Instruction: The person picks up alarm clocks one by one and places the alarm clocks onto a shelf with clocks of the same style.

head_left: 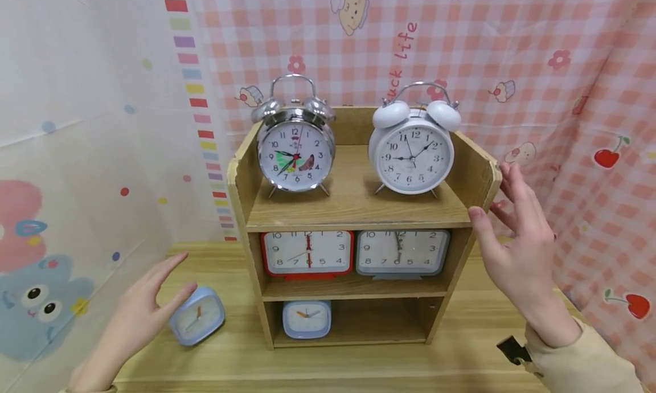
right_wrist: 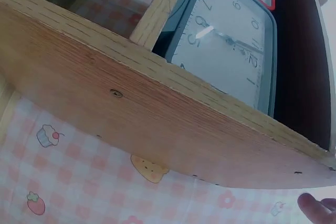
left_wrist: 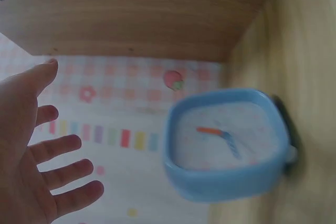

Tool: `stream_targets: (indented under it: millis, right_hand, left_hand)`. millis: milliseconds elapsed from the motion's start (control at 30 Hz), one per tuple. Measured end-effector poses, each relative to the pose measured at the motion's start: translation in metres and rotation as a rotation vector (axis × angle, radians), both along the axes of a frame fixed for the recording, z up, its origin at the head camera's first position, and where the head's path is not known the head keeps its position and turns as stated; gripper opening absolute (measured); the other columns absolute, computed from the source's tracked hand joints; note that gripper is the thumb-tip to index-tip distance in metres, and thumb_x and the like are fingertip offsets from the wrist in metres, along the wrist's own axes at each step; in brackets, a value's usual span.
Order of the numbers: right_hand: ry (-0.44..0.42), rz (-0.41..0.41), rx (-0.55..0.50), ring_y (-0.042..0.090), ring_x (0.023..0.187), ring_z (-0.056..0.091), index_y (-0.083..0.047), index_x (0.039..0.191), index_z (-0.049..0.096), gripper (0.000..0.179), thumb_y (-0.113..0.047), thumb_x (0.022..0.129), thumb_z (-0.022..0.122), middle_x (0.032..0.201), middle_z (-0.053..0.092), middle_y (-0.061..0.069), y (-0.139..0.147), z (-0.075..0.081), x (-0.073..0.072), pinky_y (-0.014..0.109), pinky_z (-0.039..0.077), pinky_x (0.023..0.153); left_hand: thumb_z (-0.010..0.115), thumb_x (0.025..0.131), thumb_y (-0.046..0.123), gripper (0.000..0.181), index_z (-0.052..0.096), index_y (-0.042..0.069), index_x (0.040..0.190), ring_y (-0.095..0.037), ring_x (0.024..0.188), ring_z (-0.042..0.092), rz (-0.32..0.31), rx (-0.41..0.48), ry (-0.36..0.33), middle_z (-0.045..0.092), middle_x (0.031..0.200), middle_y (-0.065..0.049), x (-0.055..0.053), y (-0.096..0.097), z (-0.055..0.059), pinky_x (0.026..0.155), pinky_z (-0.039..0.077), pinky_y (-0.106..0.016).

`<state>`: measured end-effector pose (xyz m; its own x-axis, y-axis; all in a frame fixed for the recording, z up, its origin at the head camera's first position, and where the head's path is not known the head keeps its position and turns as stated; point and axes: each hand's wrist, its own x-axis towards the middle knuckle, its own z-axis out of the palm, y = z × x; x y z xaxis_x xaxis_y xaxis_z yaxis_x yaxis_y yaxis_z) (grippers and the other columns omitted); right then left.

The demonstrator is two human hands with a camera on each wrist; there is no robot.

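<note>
My left hand (head_left: 134,313) hovers with fingers spread beside a small light-blue alarm clock (head_left: 197,316) that stands on the table left of the shelf. In the left wrist view, a gap separates this hand (left_wrist: 31,150) from the blue clock (left_wrist: 226,142). My right hand (head_left: 523,250) is at the right side panel of the wooden shelf (head_left: 359,217), its fingers extended near the upper corner; whether they touch the wood cannot be told. Only a bit of a digit of that hand (right_wrist: 317,209) shows in the right wrist view.
On the shelf's top stand a silver twin-bell clock (head_left: 296,154) and a white one (head_left: 412,154). The middle tier holds a red-framed clock (head_left: 307,252) and a grey-framed clock (head_left: 402,253). Another light-blue clock (head_left: 306,319) sits bottom left. Patterned curtains (head_left: 512,45) surround the table (head_left: 359,370).
</note>
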<state>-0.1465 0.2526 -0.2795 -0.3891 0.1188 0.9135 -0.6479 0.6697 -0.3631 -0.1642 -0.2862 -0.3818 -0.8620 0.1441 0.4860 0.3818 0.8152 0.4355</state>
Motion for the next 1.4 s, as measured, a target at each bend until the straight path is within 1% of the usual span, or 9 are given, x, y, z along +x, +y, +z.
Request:
stream_targets:
  millis: [167,267,367,533,700,800,900,1033,1400]
  right_hand:
    - [-0.087,0.009,-0.031,-0.015,0.117,0.058,-0.011,0.158,0.047,0.07,0.006,0.095,0.07,0.144,0.064,0.018,0.001,0.001,-0.004,-0.003,0.047,0.091]
    - [-0.094,0.01,-0.035,-0.016,0.107,0.061,-0.008,0.151,0.057,0.057,0.003,0.096,0.069,0.129,0.069,-0.004,0.001,0.001,-0.006,-0.003,0.049,0.087]
    - [-0.09,-0.001,-0.028,-0.018,0.102,0.062,-0.002,0.14,0.065,0.042,0.0,0.098,0.068,0.117,0.062,-0.024,0.0,0.001,-0.006,-0.003,0.049,0.082]
    - [-0.074,-0.019,-0.004,-0.021,0.098,0.061,0.002,0.135,0.067,0.036,-0.004,0.1,0.067,0.113,0.062,-0.027,0.002,-0.001,-0.007,-0.004,0.049,0.078]
    - [-0.071,-0.016,0.001,-0.023,0.099,0.06,0.001,0.137,0.067,0.037,-0.006,0.1,0.067,0.116,0.06,-0.036,0.003,-0.002,-0.009,-0.004,0.049,0.076]
    - [-0.074,-0.014,0.001,-0.021,0.102,0.061,-0.001,0.139,0.066,0.039,-0.005,0.101,0.067,0.119,0.065,-0.028,0.003,-0.002,-0.009,-0.003,0.05,0.076]
    - [-0.071,-0.011,0.002,-0.021,0.103,0.062,-0.003,0.141,0.065,0.04,-0.004,0.101,0.066,0.118,0.076,0.001,0.001,-0.002,-0.008,-0.003,0.05,0.076]
    - [-0.071,-0.01,0.004,-0.021,0.101,0.062,-0.002,0.141,0.065,0.04,-0.005,0.102,0.065,0.116,0.073,0.031,-0.001,-0.001,-0.007,-0.003,0.05,0.076]
    - [-0.067,-0.009,0.001,-0.026,0.099,0.06,-0.001,0.144,0.062,0.046,0.002,0.099,0.067,0.118,0.073,0.034,-0.002,-0.003,-0.007,-0.004,0.049,0.077]
  left_hand:
    - [0.077,0.096,0.033,0.064,0.054,0.01,0.151,-0.056,0.133,0.054,0.016,-0.024,-0.03,0.06,0.148,-0.028,-0.001,-0.009,-0.018,0.099,0.044,-0.072]
    - [0.078,0.095,0.034,0.066,0.054,0.007,0.151,-0.057,0.132,0.054,0.026,-0.04,-0.072,0.059,0.148,-0.03,-0.001,-0.013,-0.026,0.097,0.045,-0.073]
    - [0.077,0.096,0.039,0.071,0.051,0.005,0.152,-0.058,0.133,0.053,0.035,-0.06,-0.149,0.056,0.151,-0.032,0.0,-0.017,-0.032,0.096,0.047,-0.074]
    - [0.075,0.096,0.046,0.078,0.046,0.003,0.156,-0.062,0.136,0.048,0.031,-0.08,-0.25,0.05,0.154,-0.035,0.001,-0.021,-0.041,0.099,0.047,-0.076]
    - [0.078,0.095,0.042,0.077,0.049,0.001,0.153,-0.062,0.132,0.053,0.026,-0.081,-0.219,0.054,0.149,-0.036,0.0,-0.022,-0.052,0.098,0.049,-0.076]
    - [0.081,0.092,0.037,0.074,0.053,-0.002,0.149,-0.06,0.127,0.058,0.016,-0.075,-0.17,0.059,0.144,-0.035,-0.002,-0.021,-0.059,0.097,0.051,-0.075]
    - [0.083,0.09,0.035,0.073,0.055,-0.004,0.146,-0.061,0.125,0.059,0.021,-0.076,-0.145,0.061,0.142,-0.036,-0.003,-0.02,-0.065,0.096,0.051,-0.075]
    - [0.085,0.089,0.032,0.072,0.056,-0.004,0.145,-0.06,0.124,0.06,0.029,-0.067,-0.125,0.062,0.14,-0.036,-0.004,-0.019,-0.071,0.096,0.051,-0.074]
    - [0.088,0.086,0.024,0.068,0.059,-0.002,0.142,-0.053,0.114,0.069,0.063,-0.025,-0.074,0.068,0.132,-0.033,-0.008,-0.017,-0.08,0.087,0.059,-0.061]
